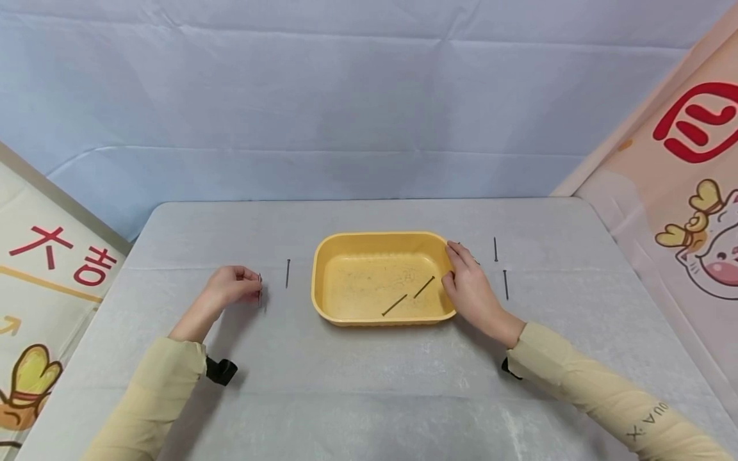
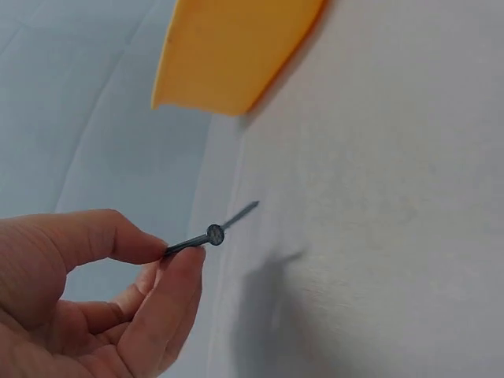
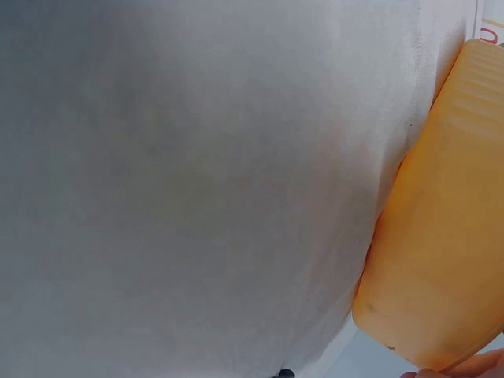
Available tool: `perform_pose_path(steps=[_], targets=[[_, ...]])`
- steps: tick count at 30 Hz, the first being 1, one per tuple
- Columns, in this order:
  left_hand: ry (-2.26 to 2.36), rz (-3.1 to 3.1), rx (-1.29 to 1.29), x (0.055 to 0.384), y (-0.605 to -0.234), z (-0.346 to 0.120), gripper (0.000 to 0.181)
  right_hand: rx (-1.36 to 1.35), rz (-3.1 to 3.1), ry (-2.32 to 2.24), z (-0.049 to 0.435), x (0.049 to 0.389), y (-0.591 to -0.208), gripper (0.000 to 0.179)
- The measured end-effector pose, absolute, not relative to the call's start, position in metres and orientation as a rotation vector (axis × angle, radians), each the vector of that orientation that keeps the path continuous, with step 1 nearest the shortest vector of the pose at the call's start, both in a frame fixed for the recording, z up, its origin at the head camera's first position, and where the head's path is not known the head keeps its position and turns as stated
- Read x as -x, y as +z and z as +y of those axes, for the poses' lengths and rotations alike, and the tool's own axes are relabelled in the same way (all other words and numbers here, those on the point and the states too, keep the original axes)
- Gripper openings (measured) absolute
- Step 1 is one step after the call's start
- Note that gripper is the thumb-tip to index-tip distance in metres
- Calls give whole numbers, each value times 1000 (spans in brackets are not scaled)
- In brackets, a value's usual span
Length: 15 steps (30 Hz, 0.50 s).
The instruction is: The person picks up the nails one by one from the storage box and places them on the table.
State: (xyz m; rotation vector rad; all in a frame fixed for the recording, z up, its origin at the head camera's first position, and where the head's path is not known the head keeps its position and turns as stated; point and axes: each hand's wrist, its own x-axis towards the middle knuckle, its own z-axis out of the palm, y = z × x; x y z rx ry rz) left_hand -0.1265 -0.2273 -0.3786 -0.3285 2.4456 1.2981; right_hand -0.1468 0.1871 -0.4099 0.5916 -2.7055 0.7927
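My left hand [image 1: 233, 287], left of the yellow plastic tray [image 1: 369, 235], pinches a nail [image 1: 260, 291] between thumb and fingertips. In the left wrist view its round head [image 2: 215, 234] faces the camera, and the nail is just above the table. Another nail [image 1: 287, 274] lies on the table between that hand and the tray. My right hand [image 1: 475, 291] grips the tray's right rim; in the right wrist view only some fingertips [image 3: 472, 365] show at the rim. Two nails, one nearer the front [image 1: 394, 305] and one further right [image 1: 424, 287], lie inside the tray.
Right of the tray, two more nails lie on the grey-covered table, one further back [image 1: 495, 250] and one nearer [image 1: 506, 285]. A pale blue cloth [image 1: 369, 115] hangs behind the table. Printed panels stand at the left [image 1: 46, 288] and right [image 1: 680, 192].
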Motion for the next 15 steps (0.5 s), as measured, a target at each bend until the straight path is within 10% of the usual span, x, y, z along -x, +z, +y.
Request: perform_pose_path(steps=[15], targets=[[1074,2518,379,126,-393,-230,17,-588,-2726,799,188,147,-410,47]])
